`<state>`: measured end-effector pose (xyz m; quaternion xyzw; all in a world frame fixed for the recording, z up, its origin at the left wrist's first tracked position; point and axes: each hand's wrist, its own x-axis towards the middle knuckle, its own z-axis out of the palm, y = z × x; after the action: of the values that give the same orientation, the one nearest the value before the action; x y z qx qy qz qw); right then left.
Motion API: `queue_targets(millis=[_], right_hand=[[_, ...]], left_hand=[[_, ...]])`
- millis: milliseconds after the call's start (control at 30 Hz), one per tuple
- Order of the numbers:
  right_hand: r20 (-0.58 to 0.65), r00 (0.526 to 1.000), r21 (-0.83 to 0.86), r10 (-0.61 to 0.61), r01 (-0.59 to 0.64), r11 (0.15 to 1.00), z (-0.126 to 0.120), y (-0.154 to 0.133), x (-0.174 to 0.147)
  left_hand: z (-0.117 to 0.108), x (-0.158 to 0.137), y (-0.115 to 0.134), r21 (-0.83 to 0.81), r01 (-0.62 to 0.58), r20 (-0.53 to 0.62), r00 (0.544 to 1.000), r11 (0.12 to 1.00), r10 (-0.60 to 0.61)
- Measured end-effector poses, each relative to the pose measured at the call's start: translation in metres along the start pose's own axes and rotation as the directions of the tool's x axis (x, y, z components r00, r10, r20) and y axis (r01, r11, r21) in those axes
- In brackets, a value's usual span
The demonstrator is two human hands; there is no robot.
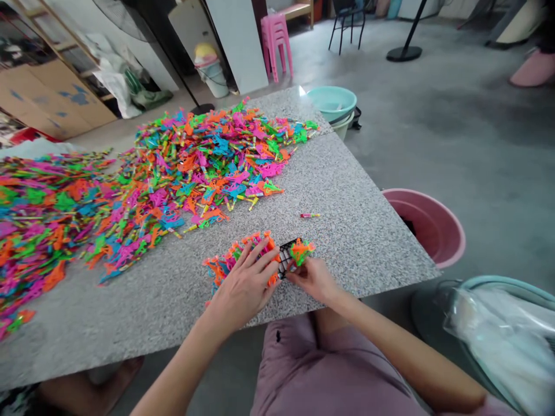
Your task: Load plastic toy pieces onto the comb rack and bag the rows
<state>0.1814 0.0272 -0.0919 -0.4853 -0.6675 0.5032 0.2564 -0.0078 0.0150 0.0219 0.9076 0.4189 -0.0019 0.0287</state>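
Note:
My left hand (247, 277) lies with its fingers stretched out over a small row of bright plastic pieces (219, 271), orange, pink, blue and green. Just right of it is a black grid rack (285, 257) on the granite table. An orange and green plastic piece (301, 251) sits at the rack's right end. My right hand (315, 280) has its fingers bent together at the rack's near edge, close to that piece. What its fingertips pinch is hidden. A thin pink and yellow stick (310, 215) lies alone beyond the rack.
A large heap of similar coloured pieces (212, 156) spreads across the table's far and left side. Beyond the granite table's (359, 237) right edge stand a pink tub (451, 231) and a bin with clear plastic bags (498, 335). A turquoise basin (332, 99) is at the far corner.

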Motion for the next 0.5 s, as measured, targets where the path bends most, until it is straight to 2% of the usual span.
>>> queue_targets(millis=[67, 133, 267, 367, 433, 467, 500], right_hand=[[0.003, 0.998, -0.175, -0.069, 0.069, 0.982, 0.005, -0.003, 0.005], [0.045, 0.991, -0.344, -0.123, 0.131, 0.93, 0.009, -0.01, 0.008], [0.138, 0.989, -0.555, -0.061, 0.128, 0.822, 0.013, -0.028, 0.01], [0.226, 0.97, -0.515, -0.089, 0.197, 0.834, 0.002, -0.028, 0.015], [0.258, 0.951, -0.423, -0.171, 0.27, 0.865, -0.021, -0.015, 0.027], [0.196, 0.96, -0.41, -0.2, 0.266, 0.872, -0.036, -0.006, 0.036], [0.079, 0.975, -0.428, -0.21, 0.223, 0.876, -0.052, 0.003, 0.046]], left_hand=[[0.001, -0.001, 0.0, -0.005, 0.002, -0.011, 1.0, 1.0, -0.002], [0.003, -0.002, 0.0, -0.017, 0.004, -0.028, 1.0, 1.0, -0.005], [0.009, -0.003, -0.001, -0.037, 0.03, -0.074, 0.997, 0.999, -0.033], [0.009, -0.003, -0.001, -0.046, 0.032, -0.066, 0.997, 0.998, -0.035], [0.004, -0.005, -0.001, -0.072, 0.022, -0.059, 0.998, 0.997, -0.026], [0.0, -0.007, -0.002, -0.098, 0.008, -0.055, 0.998, 0.995, -0.013], [-0.006, -0.008, -0.003, -0.134, -0.004, -0.048, 0.999, 0.991, -0.002]])
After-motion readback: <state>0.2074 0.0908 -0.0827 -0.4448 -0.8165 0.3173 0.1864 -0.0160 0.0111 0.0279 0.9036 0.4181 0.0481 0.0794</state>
